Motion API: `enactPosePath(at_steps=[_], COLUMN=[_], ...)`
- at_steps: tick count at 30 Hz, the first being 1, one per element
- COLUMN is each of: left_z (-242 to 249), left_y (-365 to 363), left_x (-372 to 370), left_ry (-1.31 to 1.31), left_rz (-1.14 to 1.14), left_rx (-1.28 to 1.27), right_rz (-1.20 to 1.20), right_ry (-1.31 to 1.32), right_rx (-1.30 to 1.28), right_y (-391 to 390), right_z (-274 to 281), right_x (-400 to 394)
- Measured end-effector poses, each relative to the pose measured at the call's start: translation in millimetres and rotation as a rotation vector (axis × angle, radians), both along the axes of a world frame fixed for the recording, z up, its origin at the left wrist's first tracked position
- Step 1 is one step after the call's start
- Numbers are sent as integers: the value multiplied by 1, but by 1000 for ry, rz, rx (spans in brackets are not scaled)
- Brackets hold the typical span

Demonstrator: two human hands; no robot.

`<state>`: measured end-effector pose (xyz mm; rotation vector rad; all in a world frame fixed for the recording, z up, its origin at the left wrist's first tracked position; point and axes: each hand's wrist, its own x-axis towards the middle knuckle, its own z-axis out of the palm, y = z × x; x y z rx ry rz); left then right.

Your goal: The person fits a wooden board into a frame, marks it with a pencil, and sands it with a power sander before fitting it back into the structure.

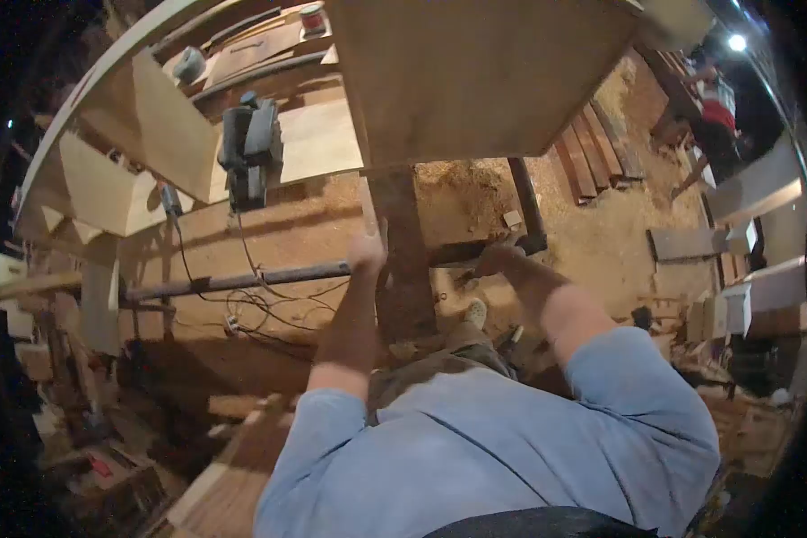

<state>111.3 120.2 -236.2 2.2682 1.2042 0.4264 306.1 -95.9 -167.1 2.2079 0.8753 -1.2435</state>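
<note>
In the middle of the head view, my left hand [365, 249] is smeared by motion. It is next to a dark upright board [402, 242], below the lower edge of a large pale wood panel [475, 81]. My right hand [500, 257] has its fingers curled beside the dark bar [462, 253] of a stand; I cannot tell what is in them. Left of the panel, a dark corded power tool [249, 148] rests on a pale plywood board [318, 139] of a cabinet-like frame.
Tangled black cables [255, 309] hang near a long bar [242, 280] at left. A tin [312, 18] and a tape roll [188, 65] lie farther back. Brown planks [587, 157] are stacked on the sawdust-covered ground at right. Another person in red [717, 115] is at far right.
</note>
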Motion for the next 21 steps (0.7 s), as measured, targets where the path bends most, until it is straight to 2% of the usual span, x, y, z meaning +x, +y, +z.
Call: enactPosePath(at_steps=[2,4,6,8,9,11,12,13,14,17,18,20,21], left_z=[29,50,45,41,39,34,33,29,51,54,52,45,24], left_y=[-4,-11,-10,-9,-9,-9,-5,-4,-9,-4,-3,-1,7], left_x=[-8,-7,-5,-2,-2,-2,2,1,-1,-1,1,3,2], left_ry=[82,144,57,-22,-33,-36,-13,17,78,152,162,130,148], left_rz=[-33,-26,29,70,47,21,61,104,143,10,0,117,115], left_rx=[-28,114,34,-49,-26,-14,-122,-233,-291,-217,-221,-286,-301], right_rz=[-16,105,202,54,52,-79,-79,-20,36,155,145,208,206], right_ry=[-382,-326,-273,117,118,-418,-407,-250,-95,-190,-181,-193,-175], right_rx=[173,109,44,-117,-118,226,212,99,-9,20,14,-5,-19], right_y=[-3,-5,3,8,4,-12,-8,3,7,4,0,-3,-2], right_z=[-1,-28,-14,4,-6,-35,-30,-24,-17,24,8,-35,-36], right_x=[-16,-2,5,11,9,-4,-3,4,4,-15,-8,10,10])
